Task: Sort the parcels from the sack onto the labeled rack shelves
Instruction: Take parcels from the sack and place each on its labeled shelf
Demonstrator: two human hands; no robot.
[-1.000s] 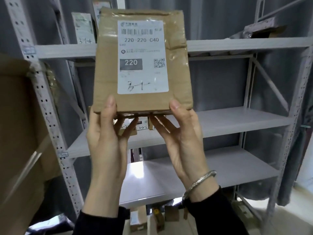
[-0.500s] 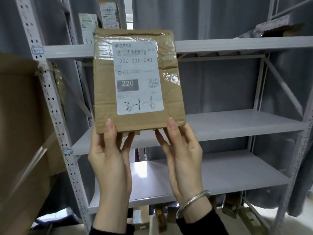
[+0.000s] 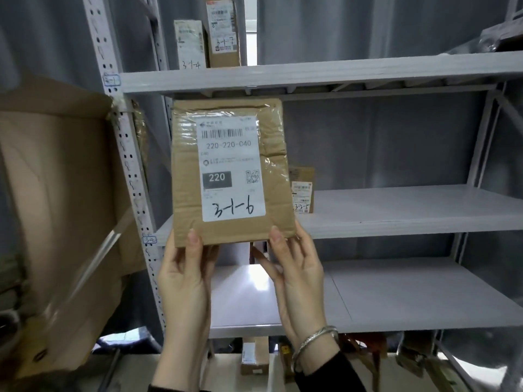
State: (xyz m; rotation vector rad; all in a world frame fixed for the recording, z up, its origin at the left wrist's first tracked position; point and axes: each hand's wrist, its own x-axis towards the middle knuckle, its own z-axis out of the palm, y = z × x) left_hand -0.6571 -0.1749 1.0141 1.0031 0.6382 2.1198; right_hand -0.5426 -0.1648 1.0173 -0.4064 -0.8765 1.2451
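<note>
**Parcel 3-1-6 held before the rack**

My left hand [image 3: 185,274] and right hand [image 3: 297,267] pinch the parcel's [image 3: 229,171] bottom edge, upright before the rack [image 3: 396,210]. It looks light, stiff, tape-slick; I judge a lower-corner grip safest

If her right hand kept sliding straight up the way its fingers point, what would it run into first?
The right hand already grips the cardboard parcel at its bottom edge, so the parcel is first. Carried upward with it, the parcel's top would probably meet the underside of the upper shelf, though depth is unclear.
</note>
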